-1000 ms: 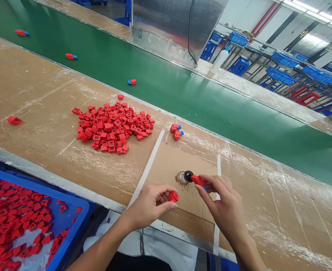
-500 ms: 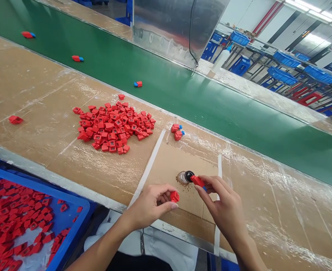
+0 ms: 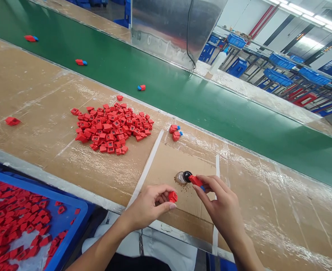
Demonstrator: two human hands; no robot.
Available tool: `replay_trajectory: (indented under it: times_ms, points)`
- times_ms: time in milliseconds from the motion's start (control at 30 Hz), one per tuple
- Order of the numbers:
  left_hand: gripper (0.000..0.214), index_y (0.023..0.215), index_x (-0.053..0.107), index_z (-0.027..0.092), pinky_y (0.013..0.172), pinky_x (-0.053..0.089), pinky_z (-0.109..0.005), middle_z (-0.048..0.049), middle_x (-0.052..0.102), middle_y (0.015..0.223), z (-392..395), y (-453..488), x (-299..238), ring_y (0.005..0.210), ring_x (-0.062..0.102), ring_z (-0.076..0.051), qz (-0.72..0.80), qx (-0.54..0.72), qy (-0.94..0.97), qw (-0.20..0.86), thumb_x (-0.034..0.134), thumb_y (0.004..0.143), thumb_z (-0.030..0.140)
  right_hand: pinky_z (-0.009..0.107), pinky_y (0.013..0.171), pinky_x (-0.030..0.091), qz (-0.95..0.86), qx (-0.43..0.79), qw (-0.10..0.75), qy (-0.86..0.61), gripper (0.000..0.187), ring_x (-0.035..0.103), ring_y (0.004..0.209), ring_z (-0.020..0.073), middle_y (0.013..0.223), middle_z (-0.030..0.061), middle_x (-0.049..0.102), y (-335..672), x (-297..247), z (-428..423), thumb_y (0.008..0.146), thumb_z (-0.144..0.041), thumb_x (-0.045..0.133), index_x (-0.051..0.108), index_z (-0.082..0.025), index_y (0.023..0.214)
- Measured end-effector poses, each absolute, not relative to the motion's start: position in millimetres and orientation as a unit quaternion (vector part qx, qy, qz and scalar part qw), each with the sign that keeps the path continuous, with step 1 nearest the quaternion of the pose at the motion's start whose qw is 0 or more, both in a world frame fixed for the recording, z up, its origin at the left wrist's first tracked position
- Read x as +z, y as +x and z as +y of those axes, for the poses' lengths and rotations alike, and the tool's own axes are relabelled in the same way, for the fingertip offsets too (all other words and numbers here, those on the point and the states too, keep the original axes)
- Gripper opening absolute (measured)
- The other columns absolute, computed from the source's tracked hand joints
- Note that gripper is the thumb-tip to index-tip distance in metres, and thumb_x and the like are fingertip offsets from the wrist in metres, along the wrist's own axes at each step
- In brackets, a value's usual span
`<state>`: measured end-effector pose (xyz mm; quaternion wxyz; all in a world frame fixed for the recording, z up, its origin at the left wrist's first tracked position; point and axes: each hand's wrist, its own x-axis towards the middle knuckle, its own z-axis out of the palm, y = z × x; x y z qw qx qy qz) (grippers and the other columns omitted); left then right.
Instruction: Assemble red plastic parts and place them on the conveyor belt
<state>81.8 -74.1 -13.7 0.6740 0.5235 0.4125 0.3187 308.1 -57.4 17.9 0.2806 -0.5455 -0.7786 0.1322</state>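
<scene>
Between the thumb and fingers of my left hand (image 3: 151,205) is a small red plastic block (image 3: 173,196), its hollow end facing right. My right hand (image 3: 223,201) pinches a red-and-blue plastic piece (image 3: 196,181), blue end toward the palm. The red end of that piece is at the edge of a small round pot with a black disc (image 3: 187,176); whether they touch I cannot tell. Brown specks surround the pot on a cardboard sheet (image 3: 160,169). Beyond it lie two red-and-blue pieces (image 3: 176,136) side by side.
A heap of red blocks (image 3: 115,128) lies left of the cardboard. Red-and-blue pieces (image 3: 141,87) ride on the green conveyor belt (image 3: 225,113). At lower left stands a blue bin (image 3: 82,210) of red blocks. A metal housing (image 3: 171,34) and a white bottle (image 3: 219,61) stand beyond the belt.
The pieces on the belt have shifted slightly to the right. Both hands keep nearly the same pose and hold; the whole view has shifted a little.
</scene>
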Motion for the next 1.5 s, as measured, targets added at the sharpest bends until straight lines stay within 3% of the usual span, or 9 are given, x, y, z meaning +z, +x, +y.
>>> replay_trajectory:
  times_ms: [767,1033,1500]
  points:
    - [0.021,0.106,0.066,0.017,0.074,0.043,-0.024,-0.0004,0.059,0.088,-75,82,-19,0.080,0.053,-0.013,0.409,0.324,0.504,0.688,0.066,0.087,0.026,0.029,0.069,0.053,-0.756,0.122,0.305,-0.566,0.024,0.063,0.075,0.0151,0.091,0.0019,0.064,315,13,-60,0.096,-0.033,0.060,0.060,-0.023,0.117]
    - [0.023,0.105,0.064,0.016,0.069,0.041,-0.022,0.0005,0.056,0.085,-76,77,-21,0.076,0.050,-0.011,0.326,0.335,0.416,0.780,0.070,0.084,0.024,0.026,0.071,0.057,-0.691,0.240,0.386,-0.563,0.030,0.066,0.083,0.0154,0.098,0.0032,0.067,300,16,-89,0.094,-0.029,0.062,0.057,-0.027,0.123]
    - [0.027,0.110,0.068,0.014,0.062,0.036,-0.022,-0.0003,0.058,0.077,-77,77,-19,0.068,0.047,-0.011,0.321,0.303,0.460,0.770,0.066,0.087,0.028,0.023,0.069,0.054,-0.752,0.268,0.341,-0.497,0.017,0.064,0.083,0.0159,0.096,0.0042,0.066,278,26,-101,0.094,-0.021,0.059,0.063,-0.024,0.110]
